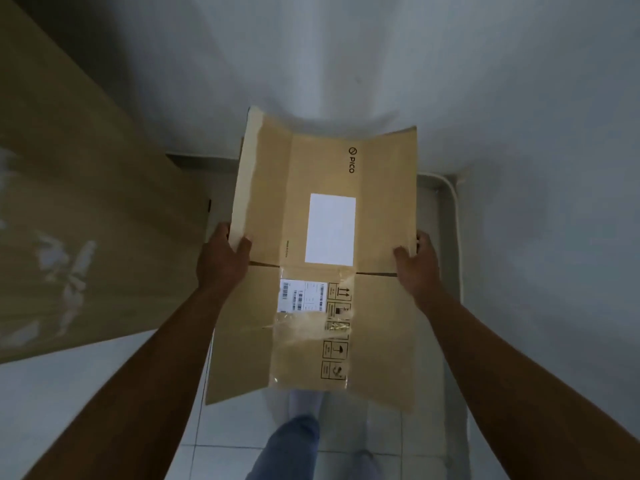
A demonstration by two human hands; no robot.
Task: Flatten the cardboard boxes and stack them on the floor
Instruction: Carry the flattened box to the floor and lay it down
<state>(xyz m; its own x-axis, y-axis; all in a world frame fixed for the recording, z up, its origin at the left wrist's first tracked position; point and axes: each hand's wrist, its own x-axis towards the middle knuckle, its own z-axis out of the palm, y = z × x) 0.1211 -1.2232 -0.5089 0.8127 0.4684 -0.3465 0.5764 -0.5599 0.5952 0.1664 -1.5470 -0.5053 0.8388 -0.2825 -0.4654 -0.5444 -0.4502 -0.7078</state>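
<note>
Fig. 1. Head view, stacking step. I hold the flattened PICO carton [381,209] in the air above the tiled floor [381,438], in front of the white wall [346,64]. My left hand [221,258] grasps its left edge and my right hand [415,265] grasps its right edge, each with the thumb on the upper face and the fingers curled beneath. The carton's long axis runs away from me, with the logo end toward the wall and the taped end with the handling symbols above my jeans leg [287,448]. The white label [330,228] and the barcode label [303,294] face up. The side panels bow slightly upward, so I judge the flattening nearly done. The next move calls for lowering the carton level, pressing the panels flat and laying it down, perhaps beside the large cardboard sheet [86,202] to my left. I cannot tell whether the far edge touches the wall.
</note>
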